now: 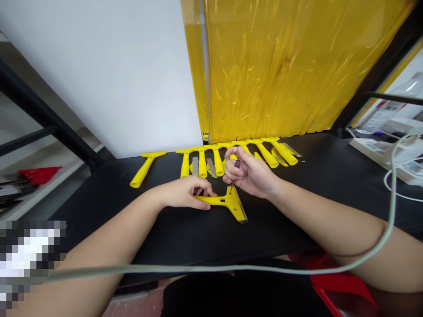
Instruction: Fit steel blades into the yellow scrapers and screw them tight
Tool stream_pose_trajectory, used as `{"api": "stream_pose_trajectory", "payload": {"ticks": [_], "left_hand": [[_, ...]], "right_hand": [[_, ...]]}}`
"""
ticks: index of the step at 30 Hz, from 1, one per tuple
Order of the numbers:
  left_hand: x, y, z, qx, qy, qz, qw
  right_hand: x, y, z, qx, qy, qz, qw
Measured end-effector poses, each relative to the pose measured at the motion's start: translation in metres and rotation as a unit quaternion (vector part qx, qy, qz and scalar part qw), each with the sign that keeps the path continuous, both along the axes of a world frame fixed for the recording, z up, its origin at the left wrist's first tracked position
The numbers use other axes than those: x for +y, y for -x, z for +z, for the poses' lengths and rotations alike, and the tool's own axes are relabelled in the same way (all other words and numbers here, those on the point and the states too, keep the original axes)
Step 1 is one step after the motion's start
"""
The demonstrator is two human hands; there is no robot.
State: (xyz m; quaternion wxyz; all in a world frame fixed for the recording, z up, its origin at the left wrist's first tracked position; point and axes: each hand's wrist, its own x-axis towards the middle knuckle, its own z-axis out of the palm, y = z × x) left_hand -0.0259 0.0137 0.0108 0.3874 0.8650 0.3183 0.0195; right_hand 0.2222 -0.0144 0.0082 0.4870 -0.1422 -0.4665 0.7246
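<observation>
A yellow scraper (pixel 234 205) with a metal blade along its wide head lies flat on the black table (pixel 185 237). Its handle is gripped by my left hand (pixel 189 193), thumb along the near side. My right hand (pixel 246 172) pinches a small screwdriver (pixel 237 164) with a dark handle. The thin shaft points down, its tip at a screw on the far side of the scraper's head. A second screw shows nearer the front of that head. Behind my hands stands a row of yellow scraper handles (pixel 218 163), with metal blade pieces (pixel 211 168) among them.
One more yellow handle (pixel 145 169) lies apart at the left. A pale cable (pixel 211 268) crosses in front of me and rises at the right. Power strips (pixel 380 152) and a plastic bottle (pixel 383 110) are at the right. Yellow plastic sheeting (pixel 280 66) hangs behind the table.
</observation>
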Motion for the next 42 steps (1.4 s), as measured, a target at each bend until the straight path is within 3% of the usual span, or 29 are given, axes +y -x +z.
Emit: {"api": "stream_pose_trajectory", "payload": {"ticks": [7,13,23,28,42], "left_hand": [[0.0,0.001,0.0,0.006,-0.001,0.001,1.0],[0.0,0.001,0.001,0.011,-0.002,-0.001,1.0],[-0.003,0.001,0.006,0.022,0.009,0.006,1.0],[-0.005,0.003,0.009,0.036,0.011,0.006,0.999],[-0.004,0.004,0.008,0.035,0.013,0.012,0.999]], "right_hand": [[0.004,-0.001,-0.001,-0.019,0.001,-0.033,0.999],[0.001,-0.003,0.003,-0.054,0.016,0.03,0.998],[0.004,-0.002,-0.004,-0.036,-0.011,0.027,0.999],[0.002,-0.002,-0.005,-0.051,0.008,0.056,0.997],[0.003,-0.005,0.002,-0.04,0.029,0.029,0.998]]}}
